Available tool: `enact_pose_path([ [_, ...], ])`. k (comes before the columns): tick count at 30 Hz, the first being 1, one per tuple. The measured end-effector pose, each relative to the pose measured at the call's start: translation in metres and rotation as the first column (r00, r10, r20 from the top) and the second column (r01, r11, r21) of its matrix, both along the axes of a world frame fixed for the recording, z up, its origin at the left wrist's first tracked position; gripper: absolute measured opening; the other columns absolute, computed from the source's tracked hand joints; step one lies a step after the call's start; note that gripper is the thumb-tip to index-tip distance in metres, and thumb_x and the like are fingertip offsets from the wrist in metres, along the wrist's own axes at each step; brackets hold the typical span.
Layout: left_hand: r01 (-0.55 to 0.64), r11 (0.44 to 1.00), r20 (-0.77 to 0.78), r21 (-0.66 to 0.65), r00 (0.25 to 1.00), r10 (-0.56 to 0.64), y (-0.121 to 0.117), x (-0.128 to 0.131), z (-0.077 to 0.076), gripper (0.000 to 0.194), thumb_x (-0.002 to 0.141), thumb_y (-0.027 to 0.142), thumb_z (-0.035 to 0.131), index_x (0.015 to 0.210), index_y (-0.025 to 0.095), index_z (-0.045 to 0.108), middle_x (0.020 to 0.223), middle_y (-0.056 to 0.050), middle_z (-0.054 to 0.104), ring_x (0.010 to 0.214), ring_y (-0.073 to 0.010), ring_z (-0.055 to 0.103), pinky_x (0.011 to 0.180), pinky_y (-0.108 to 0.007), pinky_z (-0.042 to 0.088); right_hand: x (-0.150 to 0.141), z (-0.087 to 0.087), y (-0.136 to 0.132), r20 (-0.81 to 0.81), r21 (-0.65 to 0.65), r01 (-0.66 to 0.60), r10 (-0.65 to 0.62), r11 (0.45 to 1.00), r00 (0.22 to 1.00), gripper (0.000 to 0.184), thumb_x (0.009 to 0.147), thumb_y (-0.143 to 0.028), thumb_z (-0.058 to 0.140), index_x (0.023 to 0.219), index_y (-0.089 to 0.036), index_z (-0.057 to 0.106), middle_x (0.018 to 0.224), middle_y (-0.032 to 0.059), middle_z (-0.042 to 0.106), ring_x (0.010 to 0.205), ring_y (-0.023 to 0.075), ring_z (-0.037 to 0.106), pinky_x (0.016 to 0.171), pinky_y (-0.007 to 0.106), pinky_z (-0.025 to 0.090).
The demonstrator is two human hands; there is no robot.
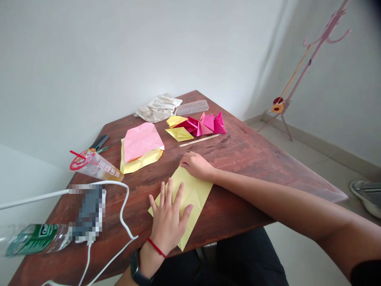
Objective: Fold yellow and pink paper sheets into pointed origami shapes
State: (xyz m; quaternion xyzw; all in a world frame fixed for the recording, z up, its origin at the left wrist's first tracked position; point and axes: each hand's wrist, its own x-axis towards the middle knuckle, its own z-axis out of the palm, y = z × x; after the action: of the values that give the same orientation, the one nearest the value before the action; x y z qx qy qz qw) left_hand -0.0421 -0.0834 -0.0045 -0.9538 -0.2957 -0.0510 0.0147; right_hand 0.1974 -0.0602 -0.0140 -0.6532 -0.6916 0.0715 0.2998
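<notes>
Presently, the yellow sheet (pixel 193 194) lies on the brown desk (pixel 238 159) at its near edge, and one corner of this sheet points to that edge. The left hand (pixel 169 216) rests on the sheet with the palm down and the fingers open and well spread; on its wrist are a red string (pixel 156 248) and a dark watch (pixel 137 268). The right hand (pixel 196 165) is at the far corner of the same sheet, with its fingers curled, but I cannot tell whether they pinch the paper. Both hands are apart from each other. Beyond the right hand there is a thin stick (pixel 199 140), and behind it are two folded yellow pieces (pixel 179 134) beside a group of folded magenta and pink pieces (pixel 205 124). Toward the far corner of the desk are a clear plastic box (pixel 193 107) and a crumpled pale cloth (pixel 160 108). On the left side, a pink sheet (pixel 143 141) lies over yellow paper (pixel 143 162), and near the left edge is a plastic cup (pixel 101 166) with a red straw (pixel 77 154). Closer to the near left corner are a pixelated device (pixel 89 212), white cables (pixel 126 210) and a bottle (pixel 38 238) with a green label.
</notes>
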Motion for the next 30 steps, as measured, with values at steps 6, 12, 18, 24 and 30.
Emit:
enact_pose_path([
  [6,-0.007,0.997,-0.035,0.077,0.999,0.01,-0.021,-0.065,-0.003,0.064,0.103,0.04,0.046,0.163,0.028,0.026,0.168,-0.018,0.025,0.152,-0.0417,0.029,0.109,-0.071,0.039,-0.002,0.001,-0.001,0.032,-0.017,0.017,-0.016,1.0,0.999,0.023,0.101,-0.017,0.054,0.09,-0.016,0.074,0.098,0.0099,0.071,0.095,0.0225,0.06,0.089,0.032,0.042],
  [12,0.187,0.973,-0.106,0.138,0.979,-0.173,-0.031,-0.088,0.011,0.073,0.097,0.056,0.056,0.162,0.035,0.029,0.168,-0.014,0.028,0.148,-0.0507,0.033,0.102,-0.077,0.042,-0.003,0.002,0.0,0.085,-0.008,0.001,-0.001,1.0,0.996,0.026,0.102,-0.018,0.052,0.092,-0.015,0.075,0.097,0.0103,0.07,0.093,0.0219,0.059,0.087,0.032,0.042],
  [18,0.451,0.892,-0.131,-0.042,0.882,-0.452,-0.017,-0.061,0.034,0.08,0.092,0.036,0.071,0.161,0.028,0.031,0.166,-0.005,0.034,0.151,-0.0359,0.034,0.112,-0.057,0.046,0.008,0.006,-0.002,0.063,0.038,0.006,-0.009,0.999,0.998,0.024,0.101,-0.018,0.055,0.091,-0.016,0.077,0.095,0.0092,0.071,0.092,0.0216,0.059,0.085,0.032,0.042],
  [24,0.548,0.823,0.042,-0.15,0.835,-0.548,-0.017,-0.034,0.035,0.061,0.092,0.03,0.072,0.148,0.021,0.051,0.153,-0.008,0.055,0.128,-0.0301,0.058,0.101,-0.046,0.056,0.023,0.009,-0.006,0.007,0.123,-0.135,0.135,0.983,0.991,0.018,0.1,-0.019,0.058,0.097,-0.016,0.075,0.094,0.0082,0.07,0.092,0.0212,0.06,0.085,0.032,0.045],
  [30,0.517,0.841,0.329,-0.157,0.831,-0.449,-0.016,-0.007,0.025,0.036,0.097,0.008,0.05,0.126,0.019,0.067,0.125,-0.007,0.073,0.102,-0.0248,0.067,0.089,-0.041,0.059,0.017,0.033,-0.019,0.008,0.241,0.062,-0.066,0.969,0.998,0.019,0.098,-0.029,0.063,0.107,-0.014,0.069,0.103,0.0127,0.067,0.096,0.0251,0.06,0.087,0.037,0.044],
])
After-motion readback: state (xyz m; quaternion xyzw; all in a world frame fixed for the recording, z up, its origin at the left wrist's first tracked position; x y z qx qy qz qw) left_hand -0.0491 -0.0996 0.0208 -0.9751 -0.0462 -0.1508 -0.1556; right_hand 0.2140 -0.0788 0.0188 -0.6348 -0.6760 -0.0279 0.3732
